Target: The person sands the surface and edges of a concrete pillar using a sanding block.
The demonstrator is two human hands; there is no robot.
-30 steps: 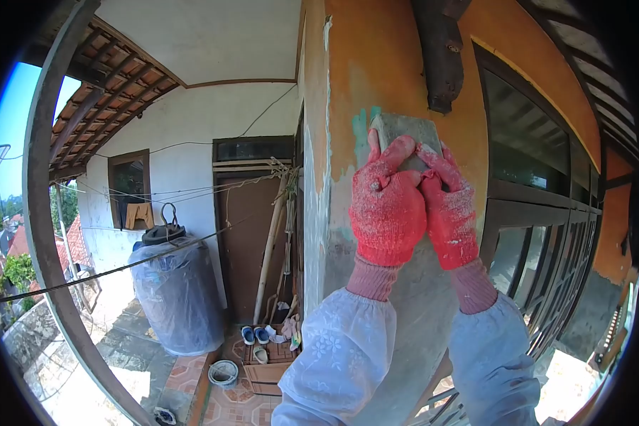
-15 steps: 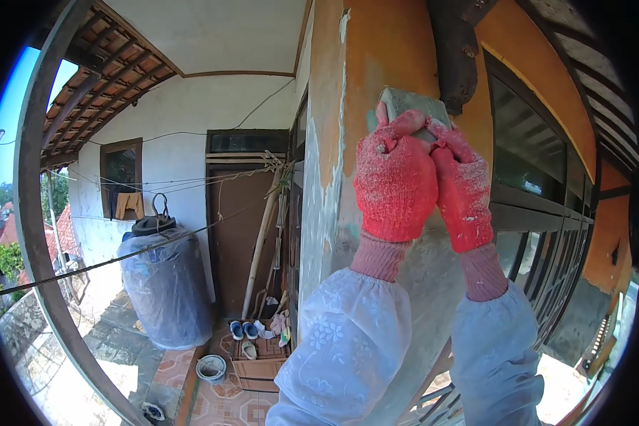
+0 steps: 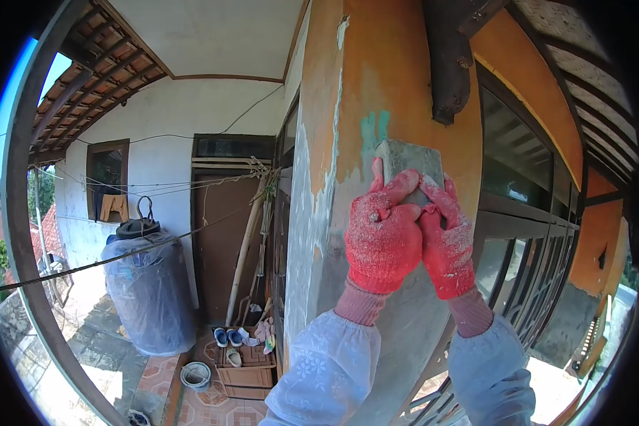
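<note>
Both my hands wear red knitted gloves dusted with white powder. They grip one grey rectangular block [image 3: 413, 157], which looks like a sanding block, and hold it against the wall pillar [image 3: 390, 85]. My left hand [image 3: 383, 231] is closed on the block's left and lower part, its thumb along the left edge. On the right side, my right hand [image 3: 447, 241] has its fingers bent over the lower right part. The block's face toward the wall is hidden. Above it the pillar shows orange paint with a green patch [image 3: 374, 131]; below, the surface is bare grey.
A dark wooden beam end [image 3: 449, 99] juts out just above the block. Windows with bars [image 3: 525, 263] run along the right. To the left are a taut rope [image 3: 71, 270], a plastic-wrapped barrel [image 3: 153, 298], a bucket [image 3: 196, 376] and a brown cabinet [image 3: 245, 383] with shoes on top.
Both hands have slid the block down the pillar, uncovering the green patch above it. The view has shifted slightly. Both hands keep their grip.
</note>
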